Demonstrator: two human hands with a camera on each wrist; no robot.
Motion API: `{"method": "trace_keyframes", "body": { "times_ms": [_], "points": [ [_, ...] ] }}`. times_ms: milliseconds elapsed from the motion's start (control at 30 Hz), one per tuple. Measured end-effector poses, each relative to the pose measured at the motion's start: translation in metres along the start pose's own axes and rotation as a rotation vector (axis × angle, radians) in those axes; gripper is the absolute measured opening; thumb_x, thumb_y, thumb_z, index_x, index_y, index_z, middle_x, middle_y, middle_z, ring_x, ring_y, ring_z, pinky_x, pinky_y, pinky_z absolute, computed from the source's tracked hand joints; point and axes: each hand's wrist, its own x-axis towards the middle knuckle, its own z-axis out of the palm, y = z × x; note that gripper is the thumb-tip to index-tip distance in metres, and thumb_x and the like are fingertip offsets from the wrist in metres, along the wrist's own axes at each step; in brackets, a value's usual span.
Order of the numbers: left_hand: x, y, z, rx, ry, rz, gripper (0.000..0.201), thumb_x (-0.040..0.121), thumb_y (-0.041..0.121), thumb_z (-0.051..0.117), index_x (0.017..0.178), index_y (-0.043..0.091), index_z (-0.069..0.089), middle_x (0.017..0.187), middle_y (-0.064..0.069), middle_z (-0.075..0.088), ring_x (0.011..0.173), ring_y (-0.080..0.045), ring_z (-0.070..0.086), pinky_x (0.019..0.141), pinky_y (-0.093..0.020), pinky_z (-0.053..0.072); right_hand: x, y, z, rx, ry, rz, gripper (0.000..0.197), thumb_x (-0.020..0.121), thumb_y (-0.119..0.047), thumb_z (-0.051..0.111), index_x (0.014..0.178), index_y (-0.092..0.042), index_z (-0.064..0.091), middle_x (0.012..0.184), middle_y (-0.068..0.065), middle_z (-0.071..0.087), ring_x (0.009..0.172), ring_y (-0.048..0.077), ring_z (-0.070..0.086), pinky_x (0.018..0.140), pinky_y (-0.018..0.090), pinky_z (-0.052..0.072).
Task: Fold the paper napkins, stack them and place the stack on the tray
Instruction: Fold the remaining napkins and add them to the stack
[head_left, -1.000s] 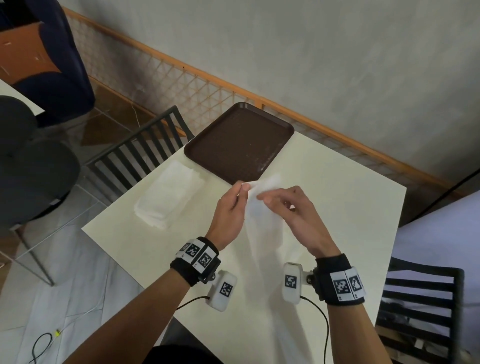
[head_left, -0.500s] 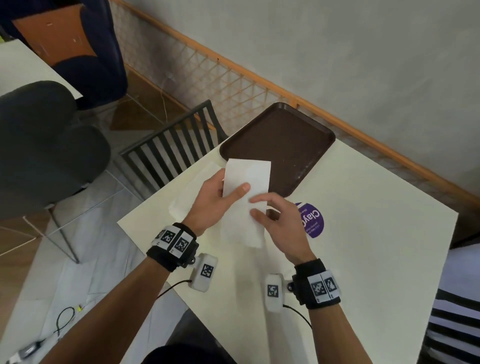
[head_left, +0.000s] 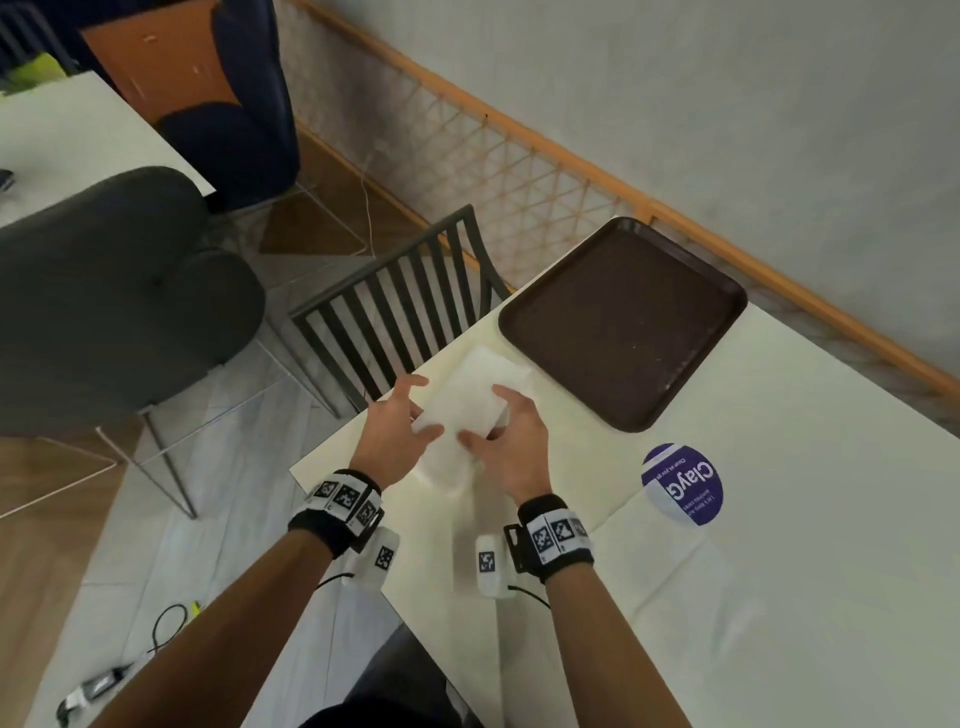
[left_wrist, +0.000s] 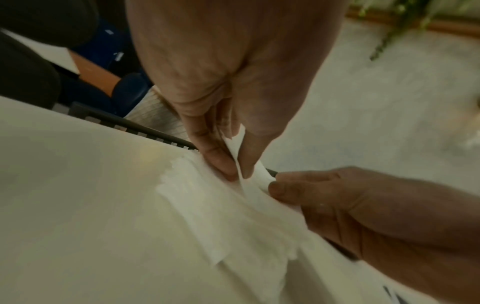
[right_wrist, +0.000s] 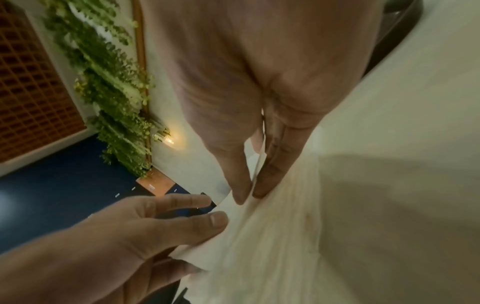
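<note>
On the cream table (head_left: 779, 519), as seen from the head view, a folded white napkin (head_left: 460, 410) was held between both hands just above a stack of folded napkins (head_left: 498, 364) lying near the table's left edge. The left hand (head_left: 392, 431) was placed at the napkin's near left corner, thumb on top and the other fingers spread. The right hand (head_left: 511, 436) was set at the near right side, with the napkin pinched under its thumb. A brown tray (head_left: 623, 322) was seen just beyond the stack, at the far corner of the table, and a round purple sticker (head_left: 683, 483) lay to the right, apart from the hands. A slatted dark chair (head_left: 395, 312) was tucked against the table's left side.

From the left wrist view, the napkin (left_wrist: 249, 164) was pinched between the left hand's (left_wrist: 226, 115) thumb and fingers, and the right hand (left_wrist: 350, 205) was closed on the same sheet from the right.

From the right wrist view, the napkin (right_wrist: 259, 236) was nipped between the right hand's (right_wrist: 259, 123) thumb and forefinger, while the left hand (right_wrist: 130, 236) was held against its edge, thumb on top and a finger beneath. Green foliage (right_wrist: 114, 92) was visible along a wall behind.
</note>
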Motion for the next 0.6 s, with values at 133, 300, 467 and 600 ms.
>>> {"method": "trace_keyframes", "body": {
  "times_ms": [133, 300, 467, 600],
  "points": [
    [-0.001, -0.005, 0.005, 0.072, -0.028, 0.025, 0.051, 0.095, 0.020, 0.077, 0.138, 0.026, 0.052, 0.103, -0.004, 0.065, 0.098, -0.024, 0.064, 0.081, -0.032, 0.054, 0.000, 0.002, 0.003, -0.121, -0.034, -0.006, 0.079, 0.082, -0.024, 0.095, 0.149, -0.023, 0.055, 0.151, -0.003, 0.049, 0.128, 0.023, 0.060, 0.111, 0.041, 0.056],
    [-0.021, 0.007, 0.014, 0.159, 0.092, 0.109, 0.042, 0.094, 0.021, 0.078, 0.134, 0.018, 0.065, 0.142, -0.008, 0.052, 0.134, -0.030, 0.051, 0.115, -0.039, 0.042, -0.022, -0.005, -0.036, -0.194, 0.009, -0.068, 0.056, 0.088, -0.047, 0.086, 0.135, -0.027, 0.064, 0.145, -0.008, 0.046, 0.104, 0.013, 0.064, 0.099, 0.031, 0.054],
    [-0.073, 0.032, 0.051, 0.111, 0.248, 0.253, 0.027, 0.095, 0.019, 0.077, 0.120, 0.019, 0.069, 0.138, -0.005, 0.054, 0.129, -0.030, 0.048, 0.107, -0.033, 0.041, -0.060, 0.026, -0.122, -0.373, 0.108, -0.109, 0.037, 0.099, -0.045, 0.076, 0.128, -0.024, 0.068, 0.125, -0.002, 0.065, 0.078, 0.007, 0.069, 0.089, 0.033, 0.054],
    [-0.115, 0.051, 0.100, 0.080, 0.012, 0.289, 0.019, 0.098, 0.035, 0.072, 0.110, 0.021, 0.067, 0.107, 0.008, 0.064, 0.102, -0.016, 0.060, 0.092, -0.037, 0.055, -0.085, 0.081, -0.192, -0.604, 0.150, 0.065, 0.044, 0.096, -0.045, 0.076, 0.130, -0.020, 0.064, 0.124, 0.006, 0.070, 0.111, 0.031, 0.070, 0.092, 0.044, 0.057]
  ]
}}
